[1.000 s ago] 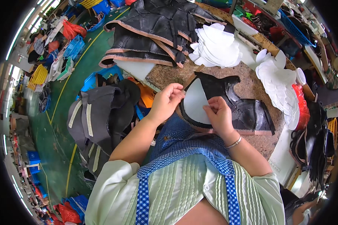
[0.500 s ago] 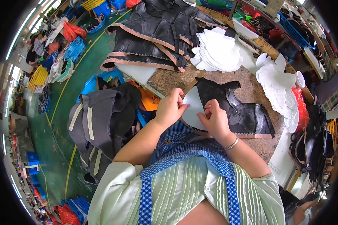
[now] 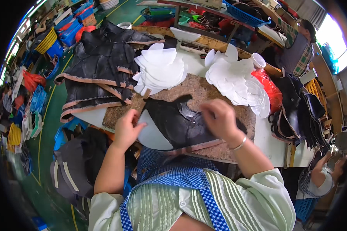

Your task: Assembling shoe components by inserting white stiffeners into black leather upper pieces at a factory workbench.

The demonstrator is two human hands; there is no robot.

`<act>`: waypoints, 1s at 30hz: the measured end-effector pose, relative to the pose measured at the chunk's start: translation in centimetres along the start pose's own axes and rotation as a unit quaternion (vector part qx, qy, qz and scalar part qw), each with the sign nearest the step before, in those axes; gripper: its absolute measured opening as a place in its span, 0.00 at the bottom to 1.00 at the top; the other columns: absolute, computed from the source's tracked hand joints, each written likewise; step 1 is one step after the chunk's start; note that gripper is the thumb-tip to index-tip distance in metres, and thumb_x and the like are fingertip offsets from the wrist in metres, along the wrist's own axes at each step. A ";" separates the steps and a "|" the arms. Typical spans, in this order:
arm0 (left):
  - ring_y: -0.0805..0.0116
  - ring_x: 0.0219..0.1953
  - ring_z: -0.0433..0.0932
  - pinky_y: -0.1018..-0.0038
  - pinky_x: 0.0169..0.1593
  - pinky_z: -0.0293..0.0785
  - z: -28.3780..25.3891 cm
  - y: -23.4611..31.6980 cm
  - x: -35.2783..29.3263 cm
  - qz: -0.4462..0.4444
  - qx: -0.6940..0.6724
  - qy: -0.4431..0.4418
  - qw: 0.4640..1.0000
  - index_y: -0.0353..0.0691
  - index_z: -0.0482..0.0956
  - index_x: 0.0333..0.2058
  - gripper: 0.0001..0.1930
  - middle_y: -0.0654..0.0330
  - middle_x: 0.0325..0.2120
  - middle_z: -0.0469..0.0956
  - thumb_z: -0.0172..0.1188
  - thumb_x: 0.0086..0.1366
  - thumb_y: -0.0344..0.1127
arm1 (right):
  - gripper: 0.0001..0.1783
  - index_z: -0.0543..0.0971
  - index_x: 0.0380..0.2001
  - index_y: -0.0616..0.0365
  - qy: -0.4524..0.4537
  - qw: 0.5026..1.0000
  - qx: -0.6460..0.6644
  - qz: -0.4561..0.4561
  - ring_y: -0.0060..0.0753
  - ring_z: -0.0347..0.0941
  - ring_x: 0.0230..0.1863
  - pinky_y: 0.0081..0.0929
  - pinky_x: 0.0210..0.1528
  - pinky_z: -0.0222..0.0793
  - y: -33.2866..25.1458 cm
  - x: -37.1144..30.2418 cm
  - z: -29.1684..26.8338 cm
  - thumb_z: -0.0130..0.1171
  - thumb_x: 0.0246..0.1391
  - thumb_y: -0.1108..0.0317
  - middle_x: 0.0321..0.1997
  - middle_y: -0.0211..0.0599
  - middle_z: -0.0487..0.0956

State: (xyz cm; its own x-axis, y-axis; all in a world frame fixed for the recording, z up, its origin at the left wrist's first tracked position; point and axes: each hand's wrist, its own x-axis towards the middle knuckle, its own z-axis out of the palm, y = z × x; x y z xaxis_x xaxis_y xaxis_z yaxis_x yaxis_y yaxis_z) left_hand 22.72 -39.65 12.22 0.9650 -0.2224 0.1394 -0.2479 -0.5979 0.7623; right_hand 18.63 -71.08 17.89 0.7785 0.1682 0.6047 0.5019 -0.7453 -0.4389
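Note:
In front of me a black leather shoe upper (image 3: 169, 123) with a pale, stitched lower edge lies on a speckled brown board (image 3: 235, 148). A white, curved stiffener piece (image 3: 152, 134) covers its left end. At that end my left hand (image 3: 126, 130) is closed on the edge, its thumb on the white piece and its fingertips partly hidden. My right hand (image 3: 221, 119) hovers over or touches the right part of the upper. Its fingers are bent and smeared by motion, and it hides that part.
Black uppers (image 3: 100, 65) are heaped at the far left. A stack of white pieces (image 3: 160, 69) and a looser pile (image 3: 235, 79) lie beyond the board, near a red plastic bag (image 3: 268, 88). Dark grey pieces (image 3: 75, 159) hang at my left. Another person (image 3: 322, 177) sits at the right.
The view has swung right. My right hand has left the white piece and moved right along the upper. The white piece now lies flatter on the leather, my left hand still at its edge.

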 end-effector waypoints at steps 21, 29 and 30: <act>0.52 0.52 0.71 0.62 0.58 0.65 19.6 10.5 13.6 0.365 0.295 -0.106 0.877 0.28 0.72 0.47 0.18 0.46 0.43 0.74 0.49 0.58 0.30 | 0.13 0.82 0.19 0.60 -0.426 0.861 -0.277 -0.007 0.50 0.79 0.31 0.38 0.39 0.76 17.4 10.0 1.8 0.60 0.41 0.61 0.25 0.48 0.81; 0.54 0.46 0.71 0.61 0.51 0.67 20.2 11.8 14.2 0.333 0.244 -0.119 0.903 0.30 0.72 0.49 0.19 0.50 0.41 0.73 0.48 0.58 0.30 | 0.13 0.79 0.23 0.66 -0.093 0.892 0.138 0.420 0.46 0.80 0.28 0.35 0.36 0.76 20.7 8.8 0.8 0.51 0.51 0.68 0.25 0.47 0.81; 0.54 0.44 0.71 0.62 0.50 0.67 20.4 12.0 14.2 0.336 0.253 -0.111 0.901 0.30 0.72 0.50 0.20 0.51 0.41 0.72 0.48 0.58 0.29 | 0.10 0.78 0.29 0.66 -0.094 0.903 0.096 0.408 0.31 0.81 0.31 0.31 0.34 0.75 22.3 8.6 -0.3 0.51 0.56 0.70 0.29 0.39 0.82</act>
State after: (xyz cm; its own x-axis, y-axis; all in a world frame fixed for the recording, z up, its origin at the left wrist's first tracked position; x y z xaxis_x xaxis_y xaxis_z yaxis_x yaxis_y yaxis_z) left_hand 31.69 -65.69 10.42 0.5555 -0.7797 0.2891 -0.8310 -0.5326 0.1604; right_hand 36.37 -86.50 13.49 0.9598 -0.2668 -0.0871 -0.2255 -0.5483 -0.8053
